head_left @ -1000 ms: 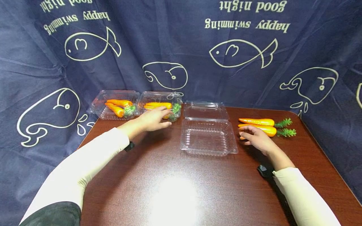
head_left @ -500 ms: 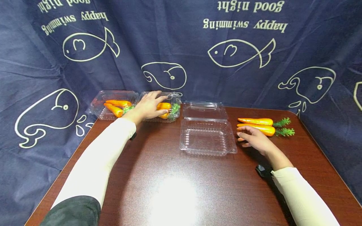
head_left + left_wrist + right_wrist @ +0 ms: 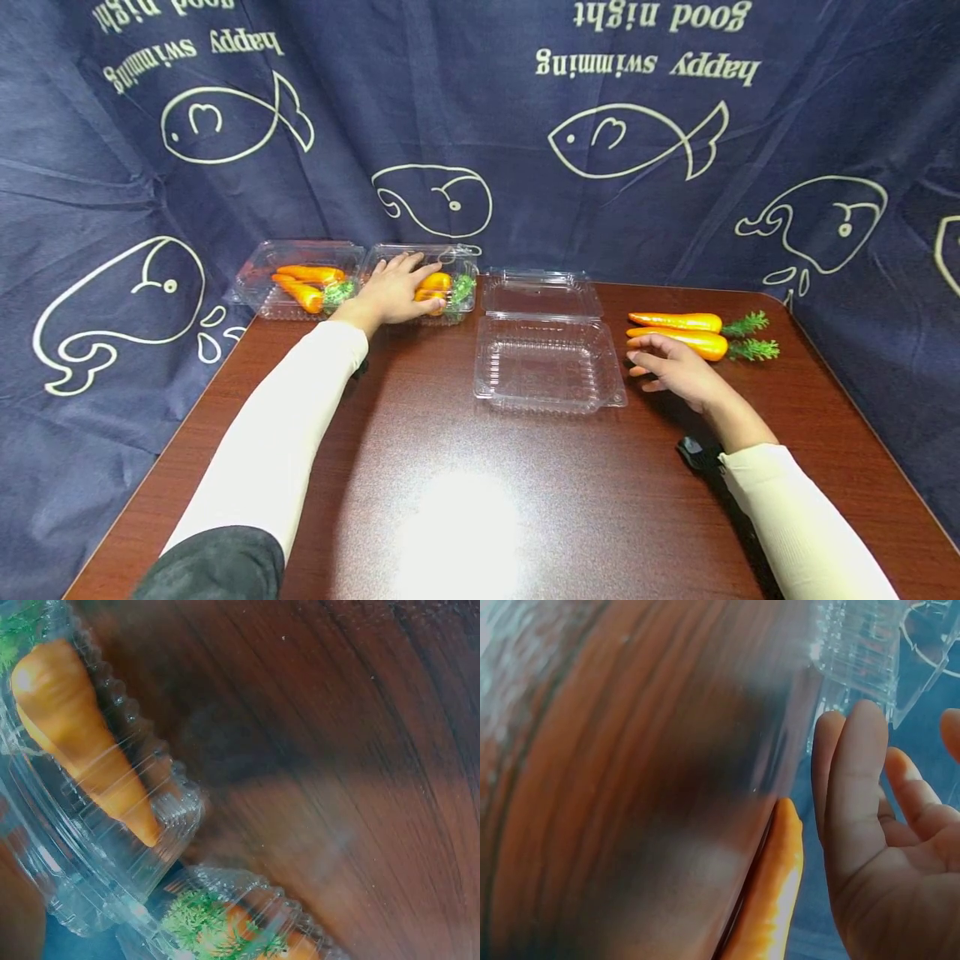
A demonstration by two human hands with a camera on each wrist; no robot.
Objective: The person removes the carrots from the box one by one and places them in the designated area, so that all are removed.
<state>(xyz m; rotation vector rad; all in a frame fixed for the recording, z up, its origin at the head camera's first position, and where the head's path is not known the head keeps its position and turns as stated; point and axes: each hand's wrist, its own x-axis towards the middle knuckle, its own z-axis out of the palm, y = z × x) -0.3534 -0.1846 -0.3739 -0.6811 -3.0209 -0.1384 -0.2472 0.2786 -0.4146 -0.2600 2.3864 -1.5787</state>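
My left hand (image 3: 395,292) rests, fingers spread, on the lid of a clear plastic clamshell box (image 3: 463,258) at the table's back. Orange carrots (image 3: 433,283) with green tops lie inside that box; the hand covers part of them. In the left wrist view, a carrot (image 3: 82,735) shows through the box wall. My right hand (image 3: 684,375) holds nothing, its fingers loosely bent beside two loose carrots (image 3: 678,342) on the right. In the right wrist view, this hand (image 3: 900,855) is apart from the carrot (image 3: 769,892) below it.
An open clear box (image 3: 551,367) lies between my hands, its lid (image 3: 542,296) folded back. Another clear box (image 3: 270,258) with carrots (image 3: 300,292) stands at the far left. A dark blue curtain (image 3: 517,217) hangs behind the brown table (image 3: 412,433).
My left hand has moved left and back onto the middle box's lid, then slightly forward with its fingers spread. My right hand has stayed by the loose carrots.
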